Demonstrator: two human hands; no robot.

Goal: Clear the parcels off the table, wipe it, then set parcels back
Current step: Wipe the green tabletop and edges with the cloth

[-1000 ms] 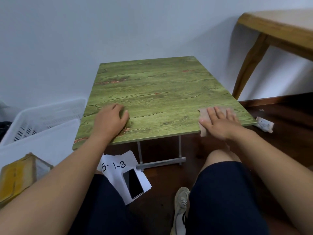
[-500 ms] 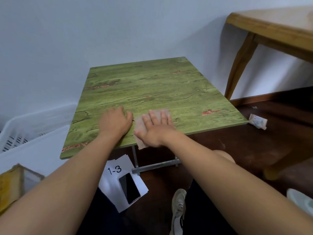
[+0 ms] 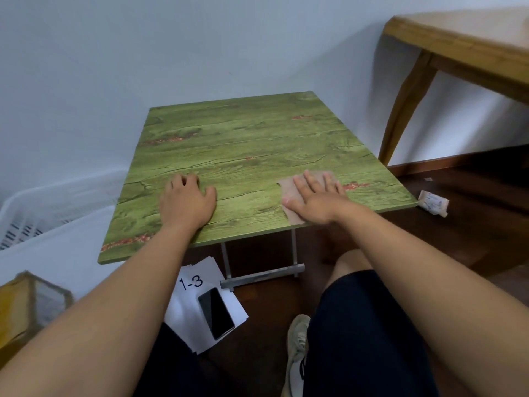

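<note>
Table (image 3: pixel 257 144): low, green wood-grain top, metal legs, standing against a pale wall.
Left hand (image 3: pixel 187 200): resting on the near left part of the top, fingers loosely bent, holding nothing.
Right hand (image 3: pixel 316 197): flat, fingers straight and spread, pressing a brownish cloth (image 3: pixel 289 193) onto the near right part of the top.
Parcel (image 3: pixel 25 308): yellow-taped, at lower left, off the table, beside a white basket (image 3: pixel 43 213).
Floor items: phone (image 3: pixel 216 313) lying on paper sheets (image 3: pixel 200 282) marked "1-3"; a crumpled wrapper (image 3: pixel 432 202) to the right.
Wooden table (image 3: pixel 458 47): upper right.
</note>
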